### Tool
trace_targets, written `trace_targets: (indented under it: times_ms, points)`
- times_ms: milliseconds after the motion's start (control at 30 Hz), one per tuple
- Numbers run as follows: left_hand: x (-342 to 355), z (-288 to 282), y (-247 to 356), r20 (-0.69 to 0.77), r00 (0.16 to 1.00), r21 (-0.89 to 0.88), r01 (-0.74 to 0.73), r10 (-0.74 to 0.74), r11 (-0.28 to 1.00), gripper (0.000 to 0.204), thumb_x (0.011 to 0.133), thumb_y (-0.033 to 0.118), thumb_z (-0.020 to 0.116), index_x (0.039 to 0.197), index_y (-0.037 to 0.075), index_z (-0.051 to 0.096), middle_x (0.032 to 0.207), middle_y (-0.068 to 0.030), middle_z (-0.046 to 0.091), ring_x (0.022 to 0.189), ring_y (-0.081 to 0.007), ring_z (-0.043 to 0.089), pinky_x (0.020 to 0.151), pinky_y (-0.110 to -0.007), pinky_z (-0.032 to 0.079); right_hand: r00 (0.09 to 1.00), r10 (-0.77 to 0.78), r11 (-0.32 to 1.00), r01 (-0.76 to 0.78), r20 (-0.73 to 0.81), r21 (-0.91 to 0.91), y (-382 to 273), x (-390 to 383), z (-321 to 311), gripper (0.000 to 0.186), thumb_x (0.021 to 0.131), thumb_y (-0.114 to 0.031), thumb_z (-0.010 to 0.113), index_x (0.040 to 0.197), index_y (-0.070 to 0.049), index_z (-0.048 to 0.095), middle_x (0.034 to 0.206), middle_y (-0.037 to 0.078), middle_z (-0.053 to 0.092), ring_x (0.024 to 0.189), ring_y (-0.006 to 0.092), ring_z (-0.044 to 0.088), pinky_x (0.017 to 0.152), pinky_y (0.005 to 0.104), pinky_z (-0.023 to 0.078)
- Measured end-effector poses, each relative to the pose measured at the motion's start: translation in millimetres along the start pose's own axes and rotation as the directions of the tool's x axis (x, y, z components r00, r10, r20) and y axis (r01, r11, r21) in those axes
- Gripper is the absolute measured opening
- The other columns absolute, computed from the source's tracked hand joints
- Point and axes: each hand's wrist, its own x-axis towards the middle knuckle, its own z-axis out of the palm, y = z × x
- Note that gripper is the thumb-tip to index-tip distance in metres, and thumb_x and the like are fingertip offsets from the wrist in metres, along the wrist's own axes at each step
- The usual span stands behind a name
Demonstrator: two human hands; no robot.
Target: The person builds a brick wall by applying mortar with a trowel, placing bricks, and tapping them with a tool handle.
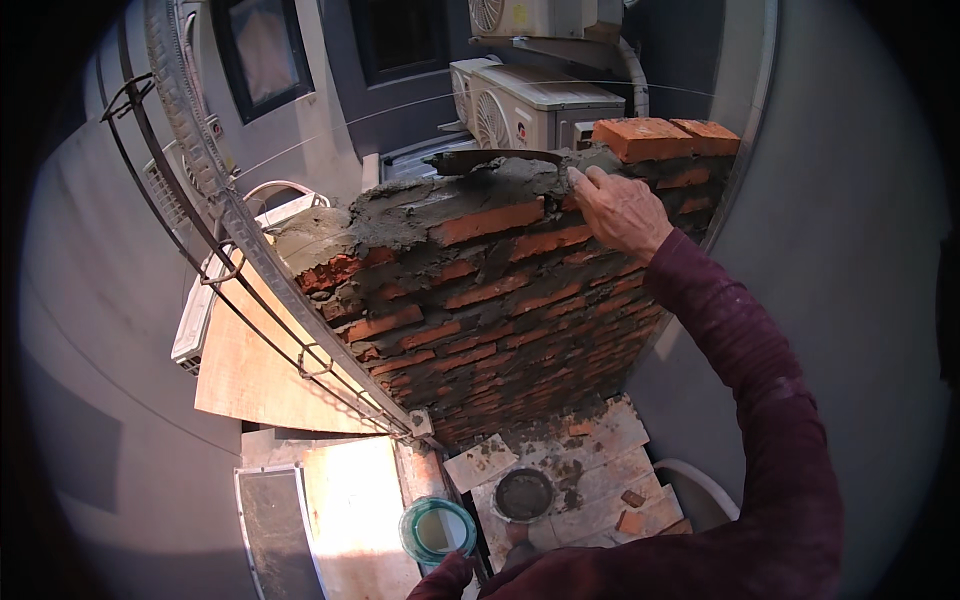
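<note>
My right hand [618,208] is at the top of the brick wall [500,285], its fingers curled closed beside wet mortar [400,212]. Just left of those fingers, a dark trowel blade [495,160] lies along the mortar bed; its handle runs into my grip, mostly hidden by the hand. Low in the picture, my left hand [450,572] is dim and partly cut off. It overlaps the lower rim of a round green-rimmed container [408,530] with a pale inside. Whether its fingers grip that rim does not show.
Two loose-topped bricks [645,140] cap the wall's right end. Air conditioner units [550,95] stand behind it. A metal post with rebar [290,300] rises at the left, near a plywood sheet [270,355]. A mortar bucket [523,495] and brick pieces [632,520] lie below.
</note>
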Motion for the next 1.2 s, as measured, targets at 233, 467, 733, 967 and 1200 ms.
trace_targets:
  times_ms: [233,467,733,967,1200]
  points:
    - [-2,44,-36,0.098,0.994,-0.11,0.053,-0.043,0.993,0.038,0.1,0.04,0.049,0.111,0.01,0.07,0.108,-0.0153,0.072,0.109,-0.0284,0.066,0.097,-0.039,0.048,0.974,0.215,0.845,-0.225,0.078,0.485,-13,-29,-23,0.024,0.092,-0.023,0.06,0.1,-0.001,0.053,0.079,0.011,0.055,0.063,0.0268,0.063,0.057,0.0388,0.052]
    - [66,4,-68,0.246,0.889,-0.455,0.458,-0.386,0.764,0.038,0.098,0.04,0.053,0.112,0.009,0.07,0.109,-0.0151,0.072,0.11,-0.0276,0.066,0.098,-0.039,0.049,0.683,0.04,-0.266,-0.696,0.729,0.667,-35,-4,-41,0.028,0.104,-0.034,0.047,0.1,-0.006,0.047,0.076,0.004,0.054,0.046,0.008,0.051,0.035,0.0225,0.046]
    - [97,-10,-111,0.283,0.863,-0.503,0.506,-0.419,0.701,0.038,0.096,0.04,0.057,0.113,0.009,0.07,0.11,-0.0148,0.072,0.11,-0.0266,0.066,0.098,-0.039,0.049,0.95,0.098,0.974,-0.154,0.297,0.169,-52,8,-81,0.027,0.092,-0.023,0.063,0.097,0.0,0.05,0.081,0.017,0.058,0.074,0.0344,0.065,0.066,0.0457,0.05]
    - [116,-2,-103,0.318,0.88,-0.519,0.473,-0.353,0.712,0.038,0.094,0.039,0.061,0.114,0.008,0.07,0.112,-0.0145,0.072,0.11,-0.0258,0.066,0.098,-0.039,0.049,0.914,-0.064,0.822,0.275,0.4,-0.498,-17,140,-51,0.008,0.079,-0.015,0.067,0.077,-0.009,0.071,0.087,0.012,0.072,0.085,0.0283,0.072,0.07,0.0386,0.056]
    - [120,13,-91,0.314,0.891,-0.543,0.452,-0.328,0.708,0.04,0.091,0.039,0.065,0.115,0.007,0.07,0.113,-0.0143,0.071,0.11,-0.0249,0.066,0.098,-0.039,0.049,0.845,-0.147,0.818,0.396,0.513,-0.417,-67,198,-52,0.007,0.072,-0.011,0.069,0.078,-0.012,0.072,0.077,0.008,0.07,0.078,0.029,0.071,0.068,0.0408,0.055]
